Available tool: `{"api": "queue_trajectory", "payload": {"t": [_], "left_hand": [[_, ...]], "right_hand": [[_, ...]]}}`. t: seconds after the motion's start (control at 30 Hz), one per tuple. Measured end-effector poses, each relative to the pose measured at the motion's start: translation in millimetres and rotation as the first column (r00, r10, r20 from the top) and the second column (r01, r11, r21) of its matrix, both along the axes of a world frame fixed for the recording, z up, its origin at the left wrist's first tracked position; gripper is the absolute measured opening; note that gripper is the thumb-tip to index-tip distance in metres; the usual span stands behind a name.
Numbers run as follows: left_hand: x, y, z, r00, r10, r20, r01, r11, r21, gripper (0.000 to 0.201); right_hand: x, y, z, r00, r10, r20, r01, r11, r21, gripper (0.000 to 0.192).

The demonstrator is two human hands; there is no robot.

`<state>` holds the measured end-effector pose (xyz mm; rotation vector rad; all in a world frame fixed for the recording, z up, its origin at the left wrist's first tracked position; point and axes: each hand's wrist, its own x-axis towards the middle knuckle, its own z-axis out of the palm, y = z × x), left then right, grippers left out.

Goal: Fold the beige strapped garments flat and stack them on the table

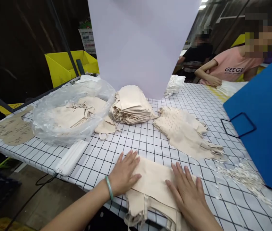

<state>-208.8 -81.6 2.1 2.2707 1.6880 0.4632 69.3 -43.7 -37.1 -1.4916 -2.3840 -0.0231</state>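
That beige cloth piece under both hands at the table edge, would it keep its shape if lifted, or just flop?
Probably flop: the beige cloth piece already droops over the table edge, so it looks thin and limp. It likely weighs little, lying flat under the left hand and right hand. It may slide easily, since the checked surface looks smooth.

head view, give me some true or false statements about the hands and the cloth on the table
1. Both hands press flat on a beige cloth piece. True: left hand, right hand.
2. The left wrist wears a red watch. False: it is a green bangle.
3. The clear plastic bag holds beige cloth pieces. True.
4. The folded stack lies on a plain wooden table. False: the table has a black-and-white grid cover.
5. A blue board stands at the right. True.
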Motion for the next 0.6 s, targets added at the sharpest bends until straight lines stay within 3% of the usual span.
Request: {"api": "queue_trajectory", "payload": {"t": [0.07, 0.1, 0.17, 0.2, 0.27, 0.33, 0.43, 0.53, 0.6], "left_hand": [[-21, 8, -0.4, 0.98, 0.158, 0.119, -0.175, 0.974, 0.148, 0.039], [-33, 13, -1.7, 0.956, 0.231, 0.179, -0.268, 0.939, 0.217, 0.035], [-59, 24, -6.3, 0.908, 0.335, 0.251, -0.405, 0.856, 0.32, 0.031], [-72, 30, -9.2, 0.891, 0.378, 0.253, -0.449, 0.819, 0.358, 0.031], [-98, 43, -14.7, 0.863, 0.462, 0.206, -0.505, 0.759, 0.411, 0.035], [-121, 56, -17.7, 0.841, 0.523, 0.142, -0.53, 0.738, 0.418, 0.04], [-142, 76, -12.2, 0.84, 0.532, 0.109, -0.534, 0.771, 0.347, 0.046], [-149, 88, 8.5, 0.853, 0.467, 0.232, -0.517, 0.815, 0.26, 0.042], [-149, 90, 29.7, 0.819, 0.39, 0.421, -0.496, 0.849, 0.18, 0.027]], "right_hand": [[-40, 23, 22.7, 0.992, 0.116, -0.055, -0.113, 0.992, 0.063, 0.053], [-69, 37, 34.9, 0.967, 0.245, -0.062, -0.243, 0.969, 0.047, 0.041], [-138, 65, 54.2, 0.856, 0.514, -0.051, -0.517, 0.85, -0.102, 0.028], [-173, 78, 59.6, 0.806, 0.591, -0.045, -0.589, 0.79, -0.172, 0.027], [-237, 100, 61.8, 0.77, 0.637, -0.038, -0.629, 0.746, -0.22, 0.026], [-282, 117, 58.0, 0.78, 0.624, -0.042, -0.616, 0.755, -0.225, 0.027], [-307, 134, 58.7, 0.812, 0.578, -0.081, -0.579, 0.782, -0.229, 0.021], [-293, 147, 80.0, 0.824, 0.545, -0.155, -0.567, 0.789, -0.236, 0.01], [-272, 154, 102.8, 0.81, 0.471, -0.349, -0.572, 0.765, -0.296, 0.01]]}}
